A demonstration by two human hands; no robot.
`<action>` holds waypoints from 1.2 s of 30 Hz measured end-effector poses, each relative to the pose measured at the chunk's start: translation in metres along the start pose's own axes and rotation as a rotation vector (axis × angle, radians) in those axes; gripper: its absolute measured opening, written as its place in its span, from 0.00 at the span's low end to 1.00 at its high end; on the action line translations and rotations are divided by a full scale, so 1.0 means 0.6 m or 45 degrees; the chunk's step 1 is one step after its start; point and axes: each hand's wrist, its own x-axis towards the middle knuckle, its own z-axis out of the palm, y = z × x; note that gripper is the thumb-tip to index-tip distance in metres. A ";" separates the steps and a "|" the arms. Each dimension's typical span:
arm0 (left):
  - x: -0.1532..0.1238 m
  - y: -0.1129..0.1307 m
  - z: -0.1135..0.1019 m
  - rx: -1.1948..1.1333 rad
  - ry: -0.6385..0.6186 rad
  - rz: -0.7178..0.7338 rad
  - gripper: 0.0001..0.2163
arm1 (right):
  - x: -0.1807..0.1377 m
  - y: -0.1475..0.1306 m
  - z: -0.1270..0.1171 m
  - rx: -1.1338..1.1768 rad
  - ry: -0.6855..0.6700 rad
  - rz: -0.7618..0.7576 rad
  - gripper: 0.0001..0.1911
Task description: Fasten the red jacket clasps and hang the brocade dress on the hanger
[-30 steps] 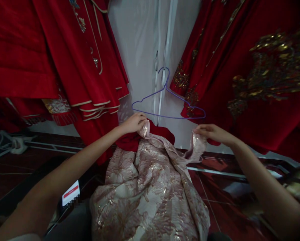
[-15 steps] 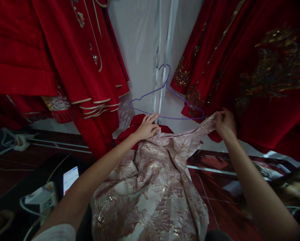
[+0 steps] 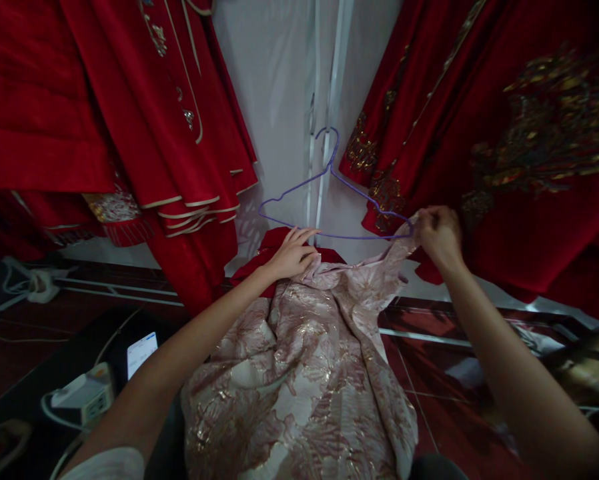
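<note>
Spreading below and between left hand (image 3: 291,258) and right hand (image 3: 440,239), pale brocade garment (image 3: 304,373), edge pinched by both.

The right grip (image 3: 439,235) conceals the end of the patterned garment (image 3: 304,373) that it pinches; whether the cloth there touches the nearest corner of the purple hanger (image 3: 330,165) cannot be told. The left grip (image 3: 292,256) covers part of the garment's top edge, and the red cloth (image 3: 270,241) just behind is partly hidden. Below the grips, the garment runs past the bottom edge. Left of and below the left grip, the left forearm (image 3: 184,341) partly covers a phone (image 3: 140,352), its screen text too small to read, and a power strip (image 3: 98,395). Red garments (image 3: 162,153) beyond both grips are cut off at the top and sides; clutter (image 3: 579,373) below the right grip is too blurred to name.
</note>
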 end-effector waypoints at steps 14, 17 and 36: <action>0.005 -0.006 -0.015 -0.002 0.039 0.056 0.12 | -0.001 -0.019 -0.031 -0.136 -0.031 0.115 0.10; 0.006 -0.005 -0.016 -0.007 0.041 0.059 0.11 | -0.010 0.010 -0.041 -0.212 0.040 0.156 0.11; 0.006 0.000 -0.017 -0.033 0.047 0.032 0.13 | 0.017 -0.039 -0.026 -0.132 -0.023 0.010 0.10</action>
